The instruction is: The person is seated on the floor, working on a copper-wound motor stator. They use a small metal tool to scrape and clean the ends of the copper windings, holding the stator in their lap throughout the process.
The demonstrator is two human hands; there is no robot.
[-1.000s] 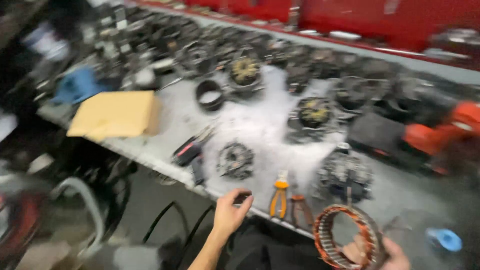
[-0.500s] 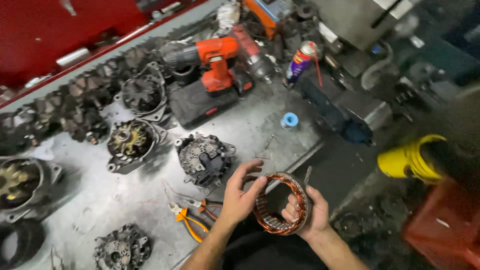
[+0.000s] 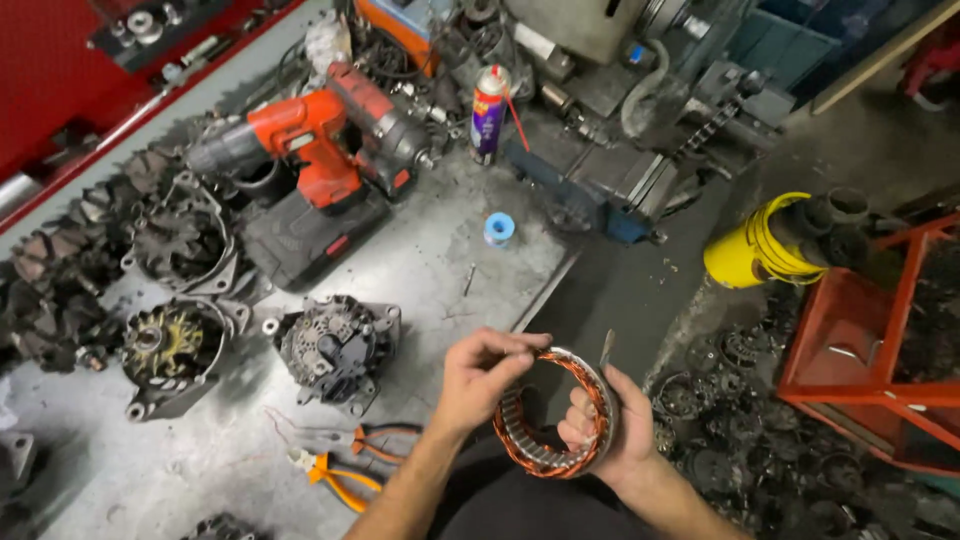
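The stator ring (image 3: 553, 415), a steel hoop wound with copper wire, is held upright off the near edge of the grey workbench (image 3: 420, 270), just right of the black alternator (image 3: 335, 345) that lies on the bench. The right hand (image 3: 612, 432) is clenched around the ring's right side, gripping through the hoop so the open face turns toward the other hand. The left hand (image 3: 482, 375) pinches at the top of the windings with fingertips together (probably feeling the copper or a lead, though the detail is too small to tell). Left of the alternator sits another housing (image 3: 170, 350); below it lie orange-handled pliers (image 3: 335, 470); beyond it stand a red drill (image 3: 310, 150) and spray can (image 3: 488, 112)
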